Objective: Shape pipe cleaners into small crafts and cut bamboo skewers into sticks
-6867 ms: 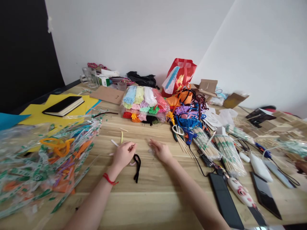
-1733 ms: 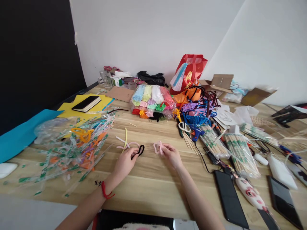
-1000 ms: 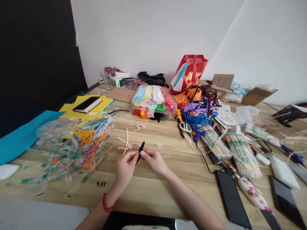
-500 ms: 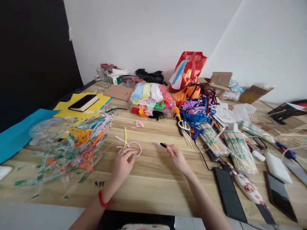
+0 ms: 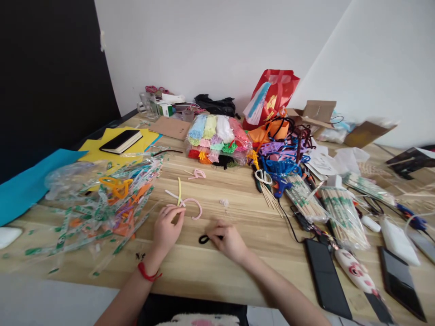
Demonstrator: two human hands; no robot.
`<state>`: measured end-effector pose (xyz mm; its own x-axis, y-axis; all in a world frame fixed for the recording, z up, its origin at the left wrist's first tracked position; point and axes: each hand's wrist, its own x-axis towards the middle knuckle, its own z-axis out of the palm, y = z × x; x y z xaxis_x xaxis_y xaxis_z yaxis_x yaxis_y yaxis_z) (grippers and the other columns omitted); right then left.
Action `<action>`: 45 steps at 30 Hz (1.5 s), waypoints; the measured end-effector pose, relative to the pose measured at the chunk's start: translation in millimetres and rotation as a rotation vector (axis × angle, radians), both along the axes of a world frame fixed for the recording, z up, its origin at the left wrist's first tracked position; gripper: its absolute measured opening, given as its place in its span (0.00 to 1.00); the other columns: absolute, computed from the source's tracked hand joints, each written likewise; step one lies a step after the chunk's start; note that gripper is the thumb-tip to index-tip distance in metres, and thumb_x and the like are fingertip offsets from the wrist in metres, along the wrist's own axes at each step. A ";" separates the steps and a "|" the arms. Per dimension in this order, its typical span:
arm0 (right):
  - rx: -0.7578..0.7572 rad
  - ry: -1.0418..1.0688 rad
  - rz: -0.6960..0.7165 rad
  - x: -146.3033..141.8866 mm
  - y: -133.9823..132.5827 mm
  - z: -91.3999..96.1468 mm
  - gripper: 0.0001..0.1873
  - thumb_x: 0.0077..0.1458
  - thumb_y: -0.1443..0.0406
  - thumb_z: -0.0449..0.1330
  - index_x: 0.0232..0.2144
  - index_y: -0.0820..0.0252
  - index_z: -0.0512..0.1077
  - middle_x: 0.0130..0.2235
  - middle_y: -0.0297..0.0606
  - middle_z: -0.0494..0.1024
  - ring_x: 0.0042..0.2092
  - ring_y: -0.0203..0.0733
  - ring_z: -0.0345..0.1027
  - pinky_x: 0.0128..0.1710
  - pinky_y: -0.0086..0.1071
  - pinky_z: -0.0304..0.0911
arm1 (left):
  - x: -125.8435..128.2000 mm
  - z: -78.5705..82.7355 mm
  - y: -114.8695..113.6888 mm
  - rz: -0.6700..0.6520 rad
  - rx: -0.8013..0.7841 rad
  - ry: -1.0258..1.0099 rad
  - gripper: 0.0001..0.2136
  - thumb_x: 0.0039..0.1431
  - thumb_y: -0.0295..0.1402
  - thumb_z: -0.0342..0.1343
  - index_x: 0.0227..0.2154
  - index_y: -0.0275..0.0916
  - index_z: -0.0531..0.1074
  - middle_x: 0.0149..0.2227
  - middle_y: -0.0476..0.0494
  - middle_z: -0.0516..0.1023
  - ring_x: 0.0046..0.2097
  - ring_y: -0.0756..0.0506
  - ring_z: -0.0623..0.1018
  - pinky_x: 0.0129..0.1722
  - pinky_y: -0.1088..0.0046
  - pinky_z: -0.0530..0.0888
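My left hand is closed with its fingertips at the crossing of several fuzzy pipe cleaners lying on the table. A pink pipe cleaner runs out from these fingers and curls to the right. Beside it lie a yellow pipe cleaner and a white pipe cleaner. To the right, my right hand is low over the tabletop, its fingers closed on a black looped thing; its kind is partly hidden. Just beyond that hand is a little heap of pale bits.
Plastic wrappers spread across the left side. Behind sit a bag of coloured pipe cleaners and a bent pink piece. On the right are white-handled scissors, a blue glue gun, bagged wooden sticks and a phone.
My right hand has drawn back toward me and left, away from the pale bits, with the black thing turned so its loop shows. My left hand has shifted slightly left.
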<state>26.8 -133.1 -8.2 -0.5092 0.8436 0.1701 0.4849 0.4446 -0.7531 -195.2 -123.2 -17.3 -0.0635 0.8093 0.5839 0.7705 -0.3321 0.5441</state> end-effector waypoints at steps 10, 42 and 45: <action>0.237 -0.180 -0.279 5.5 40.7 -8.7 0.15 0.58 0.68 0.49 0.35 0.59 0.76 0.35 0.42 0.70 0.35 0.40 0.67 0.35 0.31 0.63 | 0.0 -5.9 -0.7 -0.024 -0.043 -0.039 0.06 0.56 0.30 0.51 0.32 0.41 0.73 0.36 0.44 0.77 0.42 0.45 0.74 0.44 0.66 0.72; 0.141 -0.742 0.049 -27.2 4.2 1.9 0.18 0.58 0.73 0.46 0.50 0.61 0.64 0.43 0.43 0.66 0.34 0.36 0.68 0.34 0.27 0.64 | -2.4 -6.6 1.6 0.045 -0.014 0.007 0.05 0.55 0.30 0.53 0.30 0.41 0.74 0.34 0.45 0.78 0.40 0.44 0.74 0.44 0.67 0.70; 0.087 -0.795 -0.127 -18.8 26.7 5.2 0.19 0.56 0.76 0.45 0.49 0.64 0.64 0.44 0.46 0.65 0.34 0.36 0.68 0.35 0.29 0.65 | -3.1 -8.0 1.8 0.068 -0.043 0.018 0.05 0.54 0.30 0.53 0.30 0.41 0.74 0.34 0.45 0.79 0.40 0.44 0.74 0.43 0.66 0.69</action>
<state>8.0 -106.3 -3.0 -0.4070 0.9034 -0.1348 0.9113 0.3916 -0.1271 -198.3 -121.4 -25.3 -0.1093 0.8278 0.5503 0.8001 -0.2552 0.5428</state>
